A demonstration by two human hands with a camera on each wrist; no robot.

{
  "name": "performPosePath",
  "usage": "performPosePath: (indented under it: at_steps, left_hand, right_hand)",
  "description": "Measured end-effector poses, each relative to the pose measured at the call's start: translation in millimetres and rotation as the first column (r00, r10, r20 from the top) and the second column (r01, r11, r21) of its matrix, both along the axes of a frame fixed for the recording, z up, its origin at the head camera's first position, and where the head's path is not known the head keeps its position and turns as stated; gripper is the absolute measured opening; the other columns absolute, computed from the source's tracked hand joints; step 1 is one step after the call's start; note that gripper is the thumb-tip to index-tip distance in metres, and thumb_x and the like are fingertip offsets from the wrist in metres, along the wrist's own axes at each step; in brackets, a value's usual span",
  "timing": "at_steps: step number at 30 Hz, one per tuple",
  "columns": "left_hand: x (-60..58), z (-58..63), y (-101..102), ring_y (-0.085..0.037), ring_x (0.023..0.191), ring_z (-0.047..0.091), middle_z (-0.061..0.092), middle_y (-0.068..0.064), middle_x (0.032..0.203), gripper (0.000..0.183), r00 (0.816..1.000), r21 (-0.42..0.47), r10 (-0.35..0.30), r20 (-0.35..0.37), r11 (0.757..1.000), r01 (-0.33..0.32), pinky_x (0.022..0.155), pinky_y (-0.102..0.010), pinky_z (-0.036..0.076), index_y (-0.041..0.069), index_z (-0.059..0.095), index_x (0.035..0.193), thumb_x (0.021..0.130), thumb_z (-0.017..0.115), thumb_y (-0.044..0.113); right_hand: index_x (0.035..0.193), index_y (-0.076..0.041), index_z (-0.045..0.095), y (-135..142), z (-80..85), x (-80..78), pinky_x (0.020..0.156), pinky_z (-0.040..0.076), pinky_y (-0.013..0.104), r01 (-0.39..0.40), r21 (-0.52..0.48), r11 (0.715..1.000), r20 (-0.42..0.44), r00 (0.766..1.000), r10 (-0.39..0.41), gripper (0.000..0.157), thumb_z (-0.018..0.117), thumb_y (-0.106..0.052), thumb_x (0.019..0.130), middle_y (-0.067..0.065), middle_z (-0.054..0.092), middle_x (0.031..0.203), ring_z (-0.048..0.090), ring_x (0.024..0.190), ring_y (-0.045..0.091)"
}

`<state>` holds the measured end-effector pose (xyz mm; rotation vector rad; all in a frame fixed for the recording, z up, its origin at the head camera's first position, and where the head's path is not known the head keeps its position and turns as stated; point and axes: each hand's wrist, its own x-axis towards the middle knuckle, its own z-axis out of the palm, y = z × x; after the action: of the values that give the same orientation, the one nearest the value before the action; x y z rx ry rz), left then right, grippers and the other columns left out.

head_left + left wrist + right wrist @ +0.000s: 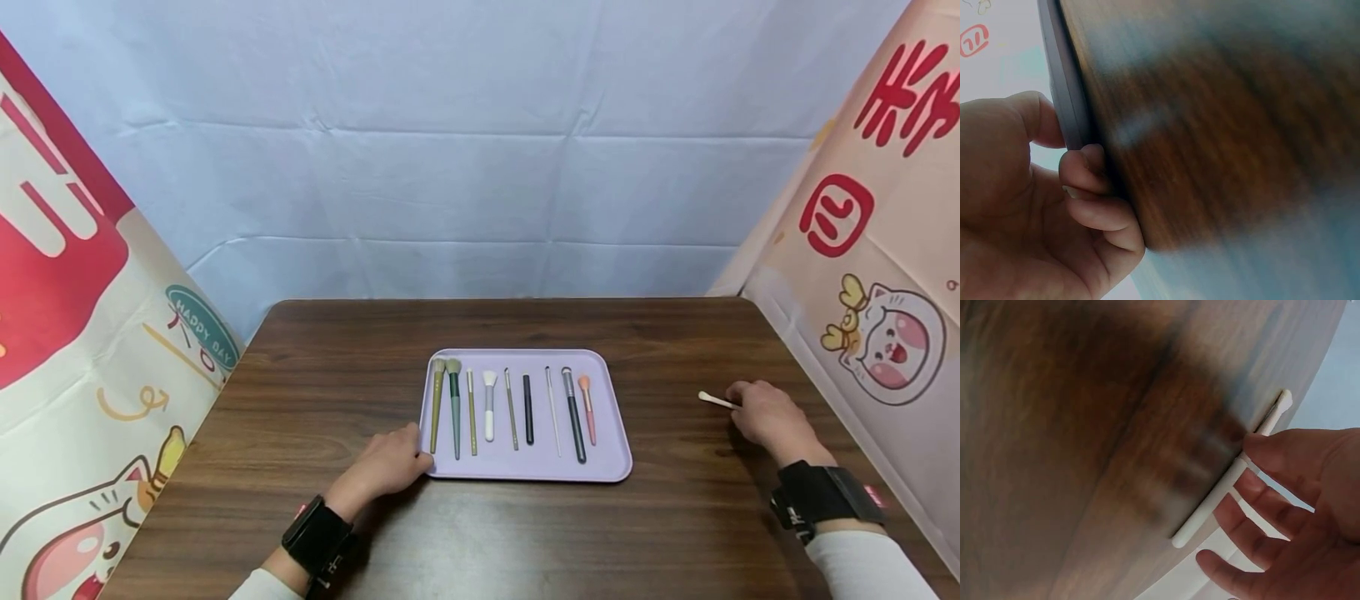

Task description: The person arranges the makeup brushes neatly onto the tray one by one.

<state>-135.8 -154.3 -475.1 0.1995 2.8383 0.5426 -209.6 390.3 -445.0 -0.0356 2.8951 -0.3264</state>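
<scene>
A lavender tray (611, 463) holds a row of makeup brushes, laid side by side with most heads toward the back. My left hand (386, 463) grips the tray's near left corner; in the left wrist view the thumb and curled fingers meet at the tray's edge (1070, 94). Far to the right of the tray, my right hand (772, 421) pinches a white makeup brush (717, 401) around its middle. The right wrist view has this brush (1207, 503) along the tabletop, thumb and fingertips at its handle.
The brown wooden table (330, 358) has a pale blue cloth (450, 183) hanging behind it. Printed cloths with cartoon cats stand at the left (67, 467) and right (862, 250). The right hand is close to the table's right edge.
</scene>
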Motion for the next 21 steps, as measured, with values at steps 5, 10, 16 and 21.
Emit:
performPosePath:
  at_steps: [5, 10, 16, 21]
  left_hand:
    - [0.5, 0.7, -0.1, -0.021, 0.064, 0.049, 0.053, -0.003, 0.076, 0.022, 1.0, 0.008, 0.003, 0.001, 1.0, -0.003, 0.058, -0.036, 0.039, 0.007, 0.056, 0.096, 0.09, 0.065, 0.026]
    - [1.0, 1.8, 0.5, -0.021, 0.064, 0.049, 0.054, -0.002, 0.076, 0.022, 1.0, 0.015, 0.005, 0.009, 1.0, -0.006, 0.058, -0.035, 0.039, 0.007, 0.057, 0.097, 0.09, 0.065, 0.026]
    - [-0.2, 0.7, 0.9, -0.02, 0.063, 0.049, 0.053, -0.002, 0.076, 0.023, 1.0, 0.013, 0.009, 0.013, 1.0, -0.01, 0.057, -0.035, 0.039, 0.007, 0.057, 0.097, 0.09, 0.065, 0.027]
    - [-0.6, -0.8, 0.3, -0.021, 0.063, 0.049, 0.053, -0.002, 0.076, 0.023, 1.0, 0.009, 0.01, 0.014, 1.0, -0.01, 0.057, -0.035, 0.039, 0.007, 0.057, 0.097, 0.09, 0.065, 0.027]
  right_hand:
    - [0.105, 0.008, 0.059, 1.0, -2.1, -3.6, 0.074, 0.046, 0.055, -0.018, 0.001, 1.0, -0.012, 1.0, 0.018, 0.02, 0.06, 0.0, 0.087, 0.031, 0.055, 0.099, 0.055, 0.087, 0.045]
    - [0.095, 0.003, 0.058, 1.3, -2.9, -3.9, 0.072, 0.045, 0.051, -0.026, -0.002, 1.0, -0.027, 0.999, 0.026, 0.01, 0.059, 0.003, 0.085, 0.024, 0.056, 0.089, 0.054, 0.081, 0.038]
    - [0.094, 0.003, 0.058, -0.4, -2.0, -0.8, 0.072, 0.045, 0.052, -0.022, -0.011, 1.0, -0.049, 0.999, 0.022, 0.009, 0.06, 0.004, 0.085, 0.023, 0.057, 0.088, 0.055, 0.081, 0.037]
    - [0.094, 0.003, 0.057, -2.8, -0.5, 1.4, 0.071, 0.045, 0.052, -0.023, -0.018, 1.0, -0.062, 0.998, 0.022, 0.009, 0.062, 0.002, 0.086, 0.023, 0.057, 0.087, 0.055, 0.08, 0.037]
